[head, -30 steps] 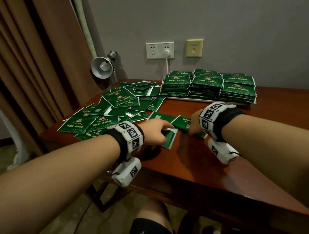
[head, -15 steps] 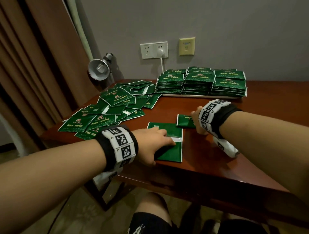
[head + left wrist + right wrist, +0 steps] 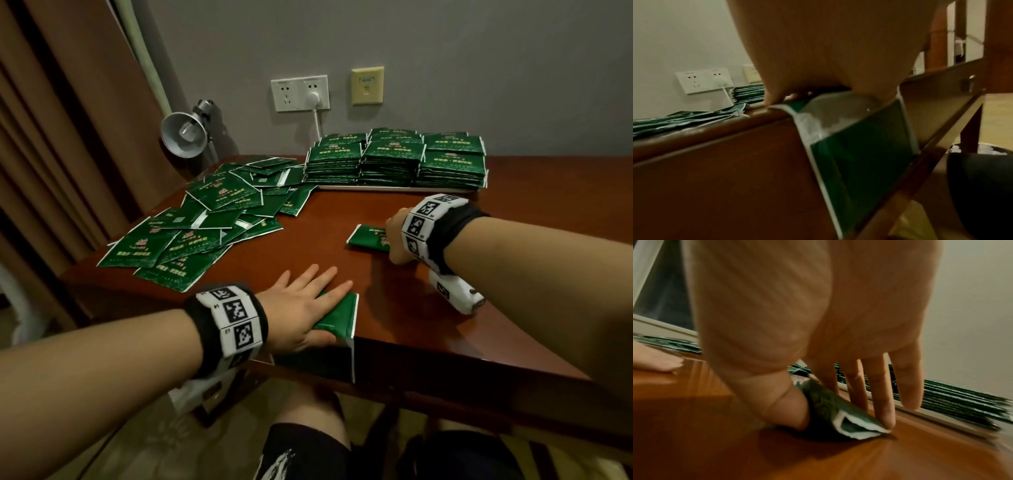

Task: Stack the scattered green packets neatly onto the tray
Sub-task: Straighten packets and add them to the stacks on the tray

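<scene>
My left hand [image 3: 317,286] lies flat, fingers straight, pressing a green packet [image 3: 339,313] at the table's front edge. That packet [image 3: 859,154] bends down over the edge in the left wrist view. My right hand [image 3: 397,234] pinches another green packet [image 3: 368,238] at mid-right, thumb [image 3: 789,410] on one side and fingers on the other, so its near edge curls up [image 3: 830,412]. Several neat stacks of packets [image 3: 394,161] fill the white tray [image 3: 342,187] at the back. A loose pile of scattered packets [image 3: 212,219] covers the left of the table.
A silver clamp lamp [image 3: 185,135] sits at the back-left corner beside a brown curtain [image 3: 68,120]. A wall socket [image 3: 299,93] with a white cable hangs above the tray. Bare brown tabletop [image 3: 325,222] lies between my hands. My knees are under the front edge.
My left hand has dragged its packet toward me, so it now hangs over the front edge, and its fingers have flattened. My right hand keeps its packet at mid-right.
</scene>
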Available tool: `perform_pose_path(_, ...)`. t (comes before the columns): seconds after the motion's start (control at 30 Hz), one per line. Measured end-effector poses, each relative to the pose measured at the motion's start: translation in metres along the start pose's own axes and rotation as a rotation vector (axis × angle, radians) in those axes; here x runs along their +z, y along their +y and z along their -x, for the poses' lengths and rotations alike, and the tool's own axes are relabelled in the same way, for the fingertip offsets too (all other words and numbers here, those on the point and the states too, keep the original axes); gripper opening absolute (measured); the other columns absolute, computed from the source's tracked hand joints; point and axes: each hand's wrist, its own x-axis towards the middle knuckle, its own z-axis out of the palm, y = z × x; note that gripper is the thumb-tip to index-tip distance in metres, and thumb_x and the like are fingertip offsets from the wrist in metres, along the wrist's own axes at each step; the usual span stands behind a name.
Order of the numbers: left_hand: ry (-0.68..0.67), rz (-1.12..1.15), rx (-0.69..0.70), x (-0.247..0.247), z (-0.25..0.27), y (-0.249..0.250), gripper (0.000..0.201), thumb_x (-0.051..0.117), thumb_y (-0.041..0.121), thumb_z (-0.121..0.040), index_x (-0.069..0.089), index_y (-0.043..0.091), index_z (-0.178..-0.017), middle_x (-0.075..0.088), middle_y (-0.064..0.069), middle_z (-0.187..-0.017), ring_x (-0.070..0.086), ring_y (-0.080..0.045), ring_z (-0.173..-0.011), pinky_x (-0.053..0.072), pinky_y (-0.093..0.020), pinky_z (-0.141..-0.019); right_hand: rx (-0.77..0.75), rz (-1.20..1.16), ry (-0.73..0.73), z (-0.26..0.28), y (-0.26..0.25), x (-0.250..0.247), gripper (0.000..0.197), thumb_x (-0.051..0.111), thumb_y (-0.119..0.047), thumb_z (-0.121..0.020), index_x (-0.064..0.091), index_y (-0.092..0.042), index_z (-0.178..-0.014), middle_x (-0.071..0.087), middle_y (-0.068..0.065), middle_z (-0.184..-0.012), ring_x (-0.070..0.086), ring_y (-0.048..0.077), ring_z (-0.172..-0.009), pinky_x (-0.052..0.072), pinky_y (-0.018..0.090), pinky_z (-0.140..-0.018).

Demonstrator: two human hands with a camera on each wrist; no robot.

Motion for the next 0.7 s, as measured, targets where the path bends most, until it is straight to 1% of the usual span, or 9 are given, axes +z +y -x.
perform_pose_path(0.07, 0.005, 0.071, -0.014, -0.002, -0.007, -0.007, 0.073, 0.021, 0.063, -0.095, -0.018, 0.036, -0.151, -0.023, 0.007, -0.159, -0.02, -0.018, -0.146, -0.005, -0.052, -0.119, -0.004, 0.009, -0.011, 0.0, 0.0, 0.001, 0.067, 0.052, -0.047, -0.058, 0.058, -0.012, -0.115, 0.056, 0.021, -0.108, 0.058, 0.041, -0.091, 0.051, 0.049, -0.084)
perform_pose_path(0.13, 0.006, 0.126, -0.041, -0.009, -0.018, -0.013, 0.066, 0.012, 0.061, -0.097, -0.014, 0.036, -0.152, -0.021, 0.01, -0.159, -0.019, -0.015, -0.147, -0.005, -0.051, -0.119, -0.003, 0.044, -0.048, 0.004, -0.003, 0.001, 0.06, 0.06, -0.043, -0.065, 0.059, -0.013, -0.117, 0.056, 0.022, -0.111, 0.057, 0.042, -0.095, 0.051, 0.051, -0.086)
perform_pose_path(0.23, 0.032, 0.109, -0.097, -0.017, -0.04, -0.019, 0.072, 0.015, 0.066, -0.095, -0.014, 0.033, -0.152, -0.019, 0.007, -0.16, -0.015, -0.018, -0.148, -0.002, -0.051, -0.119, 0.051, 0.096, -0.071, 0.012, -0.007, -0.004, 0.058, 0.07, -0.042, -0.067, 0.061, -0.016, -0.119, 0.057, 0.02, -0.115, 0.06, 0.039, -0.097, 0.053, 0.047, -0.083)
perform_pose_path(0.37, 0.085, 0.044, -0.255, -0.026, -0.067, -0.03, 0.081, 0.022, 0.07, -0.092, -0.013, 0.03, -0.153, -0.016, -0.003, -0.162, -0.01, -0.027, -0.149, 0.0, -0.054, -0.119, 0.0, -0.045, -0.056, 0.014, 0.002, -0.004, 0.062, 0.051, -0.046, -0.055, 0.065, -0.027, -0.113, 0.062, 0.003, -0.102, 0.058, 0.025, -0.066, 0.05, 0.034, -0.062)
perform_pose_path(0.43, 0.159, 0.065, -0.297, -0.035, -0.066, -0.028, 0.083, 0.026, 0.071, -0.091, -0.008, 0.029, -0.154, -0.011, -0.006, -0.162, -0.005, -0.029, -0.149, 0.002, -0.054, -0.119, -0.008, -0.054, -0.064, 0.015, 0.006, -0.005, 0.059, 0.05, -0.047, -0.056, 0.065, -0.027, -0.11, 0.062, 0.002, -0.101, 0.057, 0.025, -0.063, 0.047, 0.033, -0.057)
perform_pose_path(0.5, 0.238, 0.147, -0.269, -0.043, -0.056, -0.02, 0.086, 0.032, 0.074, -0.087, 0.004, 0.028, -0.155, 0.003, -0.005, -0.161, 0.009, -0.028, -0.146, 0.015, -0.05, -0.118, -0.022, -0.028, -0.078, 0.015, 0.007, -0.007, 0.054, 0.052, -0.044, -0.062, 0.064, -0.027, -0.111, 0.062, 0.003, -0.102, 0.056, 0.025, -0.064, 0.046, 0.034, -0.057)
perform_pose_path(0.57, 0.232, 0.182, -0.174, -0.043, -0.04, -0.008, 0.096, 0.041, 0.081, -0.077, 0.015, 0.029, -0.154, 0.016, -0.002, -0.154, 0.019, -0.025, -0.14, 0.029, -0.048, -0.113, -0.041, 0.0, -0.08, 0.015, 0.006, -0.008, 0.053, 0.052, -0.044, -0.066, 0.064, -0.025, -0.114, 0.063, 0.004, -0.107, 0.059, 0.025, -0.069, 0.047, 0.035, -0.06)
perform_pose_path(0.63, 0.122, 0.069, -0.077, -0.032, -0.024, 0.005, 0.114, 0.054, 0.084, -0.066, 0.009, 0.028, -0.154, 0.012, -0.004, -0.157, 0.015, -0.027, -0.141, 0.027, -0.05, -0.114, -0.05, 0.009, -0.087, 0.014, 0.005, -0.009, 0.055, 0.052, -0.045, -0.066, 0.066, -0.023, -0.115, 0.064, 0.005, -0.11, 0.064, 0.025, -0.079, 0.048, 0.035, -0.062)
perform_pose_path(0.7, 0.041, -0.095, -0.034, -0.018, -0.013, 0.013, 0.122, 0.068, 0.071, -0.067, -0.005, 0.026, -0.154, -0.002, -0.009, -0.161, 0.004, -0.032, -0.146, 0.019, -0.052, -0.118, -0.048, 0.011, -0.108, 0.015, 0.003, -0.01, 0.057, 0.052, -0.046, -0.064, 0.067, -0.022, -0.114, 0.063, 0.005, -0.102, 0.064, 0.024, -0.081, 0.049, 0.036, -0.064)
